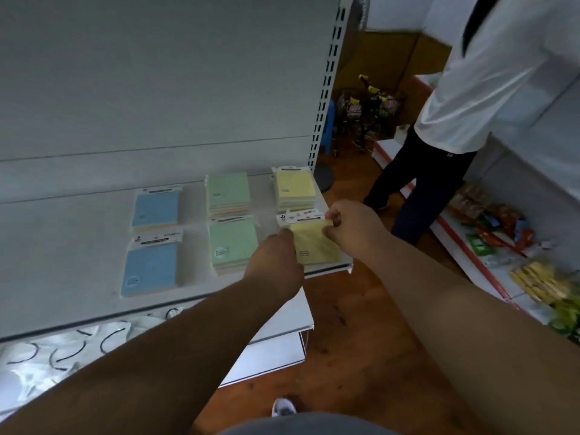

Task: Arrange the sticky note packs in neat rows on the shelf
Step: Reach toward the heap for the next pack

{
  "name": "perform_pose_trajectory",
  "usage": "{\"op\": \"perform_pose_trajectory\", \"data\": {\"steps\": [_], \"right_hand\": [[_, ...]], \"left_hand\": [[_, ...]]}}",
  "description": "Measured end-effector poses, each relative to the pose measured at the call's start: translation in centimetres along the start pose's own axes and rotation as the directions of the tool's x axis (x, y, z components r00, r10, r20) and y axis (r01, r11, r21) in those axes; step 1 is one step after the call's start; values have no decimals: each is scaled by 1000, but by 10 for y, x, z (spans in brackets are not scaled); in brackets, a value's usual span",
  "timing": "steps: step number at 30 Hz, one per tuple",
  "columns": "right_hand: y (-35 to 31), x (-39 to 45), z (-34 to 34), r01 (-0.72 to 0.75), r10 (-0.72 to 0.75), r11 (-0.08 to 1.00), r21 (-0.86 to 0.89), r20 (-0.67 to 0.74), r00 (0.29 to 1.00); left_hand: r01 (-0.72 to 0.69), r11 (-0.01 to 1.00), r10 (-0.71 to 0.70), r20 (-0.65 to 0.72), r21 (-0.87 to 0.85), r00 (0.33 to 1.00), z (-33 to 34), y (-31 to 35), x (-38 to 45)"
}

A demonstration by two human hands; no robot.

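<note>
Sticky note packs lie flat on a white metal shelf (78, 233), set out in three columns of two, each a square pad of pastel paper with a white card header strip at its far edge. The front pale yellow pack (317, 243) lies at the shelf's right front corner, its header printed with small dark marks and a dark slot. The right hand (351, 227) pinches this pack at its upper right corner, fingers curled around the edge just under the header. The left hand (276, 262) rests against the pack's left edge with its fingers bent down over it; whether they grip it or only press cannot be told. Behind it, touching or nearly so, a rear yellow pack stack (295, 186) sits against the back panel. In the middle column a front pale green pack stack (233, 243) carries a round white sticker near its lower left corner, with a rear green pack stack (229, 193) just beyond. On the left, a front light blue pack (150, 268) and a rear blue pack (156, 208) line up the same way, well apart from the green column.

To the right, a person in a white shirt and dark trousers (470, 98) stands on a brown floor (345, 309) beside a low shelf of snack packets (502, 233).
</note>
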State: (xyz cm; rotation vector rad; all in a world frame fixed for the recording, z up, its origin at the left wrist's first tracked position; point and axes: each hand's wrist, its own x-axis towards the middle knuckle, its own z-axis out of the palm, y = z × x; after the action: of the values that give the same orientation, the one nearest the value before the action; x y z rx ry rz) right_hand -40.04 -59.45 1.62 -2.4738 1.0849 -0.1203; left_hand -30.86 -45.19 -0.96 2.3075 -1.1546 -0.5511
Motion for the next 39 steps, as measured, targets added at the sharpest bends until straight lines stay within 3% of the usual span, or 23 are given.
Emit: {"op": "perform_pose_trajectory", "data": {"steps": [7, 11, 14, 19, 25, 32, 39], "right_hand": [[5, 13, 8, 37, -36, 998, -42, 9, 999], [-7, 10, 4, 93, -102, 984, -151, -54, 993], [-30, 0, 5, 206, -223, 969, -136, -121, 967], [-91, -20, 13, 438, -447, 895, -89, -169, 879], [-193, -27, 46, 561, -567, 824, -83, -166, 807], [-282, -7, 100, 459, -461, 887, -57, -183, 868], [-288, 27, 129, 201, -205, 979, -42, -155, 966]], "left_hand": [[3, 976, -7, 16, 219, 1000, -1, 8, 12], [19, 973, -19, -1, 229, 1000, -5, 11, 5], [-17, 987, 30, -78, 160, 997, -18, 3, -8], [-37, 992, 65, -248, 117, 967, -58, -49, -49], [72, 989, -23, -338, 131, 941, -112, -143, -71], [46, 981, 6, -266, 190, 964, -166, -236, -45], [-4, 928, 38, -84, 372, 996, -186, -267, 3]]}}
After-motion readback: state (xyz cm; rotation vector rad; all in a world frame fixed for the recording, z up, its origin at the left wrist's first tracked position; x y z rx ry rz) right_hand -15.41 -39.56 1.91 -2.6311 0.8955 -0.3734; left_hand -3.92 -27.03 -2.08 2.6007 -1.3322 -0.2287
